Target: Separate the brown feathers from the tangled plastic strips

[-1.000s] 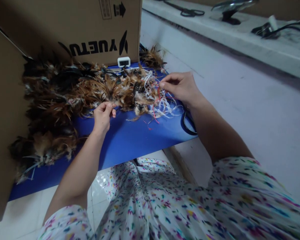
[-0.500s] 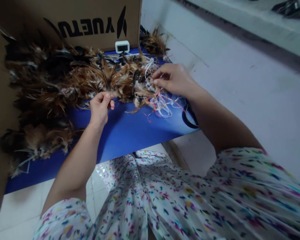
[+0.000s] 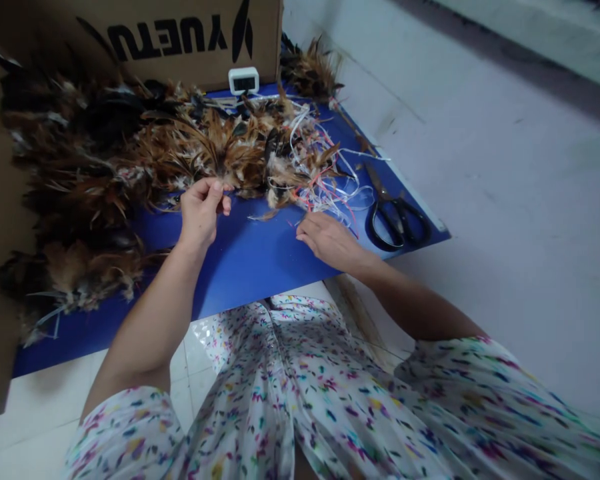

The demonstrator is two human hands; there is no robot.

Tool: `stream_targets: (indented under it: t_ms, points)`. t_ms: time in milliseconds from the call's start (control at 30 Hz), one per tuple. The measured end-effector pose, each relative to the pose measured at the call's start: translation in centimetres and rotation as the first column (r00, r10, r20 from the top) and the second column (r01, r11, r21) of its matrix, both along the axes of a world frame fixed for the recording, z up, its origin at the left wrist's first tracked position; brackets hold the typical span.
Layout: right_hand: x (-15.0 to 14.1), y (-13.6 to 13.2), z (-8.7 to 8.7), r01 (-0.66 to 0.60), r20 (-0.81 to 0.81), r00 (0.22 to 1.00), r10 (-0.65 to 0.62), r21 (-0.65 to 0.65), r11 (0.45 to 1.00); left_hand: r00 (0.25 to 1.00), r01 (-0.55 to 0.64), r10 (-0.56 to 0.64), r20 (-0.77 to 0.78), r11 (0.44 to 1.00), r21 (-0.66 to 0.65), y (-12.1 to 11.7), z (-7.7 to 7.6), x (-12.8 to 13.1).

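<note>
My left hand [image 3: 201, 208] is closed in a pinch at the front of the feather pile. A fan of brown feathers [image 3: 217, 143] rises from its fingertips, their lower ends hidden by the fingers. Lower on the blue tabletop [image 3: 250, 260], my right hand [image 3: 327, 240] has its fingers pressed together; a thin strand may be at the tips, but I cannot make it out. Just behind that hand lie tangled white and red strings [image 3: 325, 197]. Black-handled scissors [image 3: 393, 217] rest to its right, blades pointing away.
Brown and black feather bunches [image 3: 90, 180] cover the table's left and back. Cardboard [image 3: 180, 73] printed YUETU, upside down, stands behind, with more cardboard at the left. A small white digital device [image 3: 243, 81] sits before it. A pale wall [image 3: 505, 167] borders the right.
My right hand has come down from the strings toward the table's front, uncovering the scissors and the table's right edge. My left hand has stayed in place. The view has tilted slightly.
</note>
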State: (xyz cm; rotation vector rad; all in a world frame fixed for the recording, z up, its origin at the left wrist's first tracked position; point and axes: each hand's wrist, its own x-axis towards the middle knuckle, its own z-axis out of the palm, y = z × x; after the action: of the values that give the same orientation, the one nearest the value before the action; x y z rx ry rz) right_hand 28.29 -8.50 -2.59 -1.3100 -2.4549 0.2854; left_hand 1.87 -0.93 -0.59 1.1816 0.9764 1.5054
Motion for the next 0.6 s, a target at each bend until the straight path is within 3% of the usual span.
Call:
stream_targets:
  t_ms: [133, 233, 333, 467, 600]
  points:
    - [-0.2, 0.3, 0.5, 0.015, -0.221, 0.975, -0.027, -0.057, 0.998, 0.998, 0.057, -0.056, 0.034, 0.997, -0.042, -0.6, 0.4, 0.4]
    - [-0.5, 1.0, 1.7, -0.009, -0.428, 0.9, -0.078, -0.196, 0.981, 0.982, 0.183, -0.177, 0.072, 0.979, -0.087, -1.5, 0.8, 0.9]
    - [-1.4, 2.4, 3.3, -0.046, -0.515, 0.85, -0.106, -0.274, 0.961, 0.958, 0.281, -0.271, 0.093, 0.951, -0.129, -2.5, 1.1, 1.4]
    - [-3.1, 4.7, 4.9, -0.068, -0.551, 0.831, -0.07, -0.226, 0.972, 0.938, 0.342, -0.323, 0.125, 0.922, -0.183, -3.1, 1.2, 1.7]
    - [-4.8, 6.9, 5.2, -0.053, -0.56, 0.828, -0.034, -0.138, 0.989, 0.931, 0.352, -0.316, 0.181, 0.909, -0.224, -3.0, 1.2, 1.6]
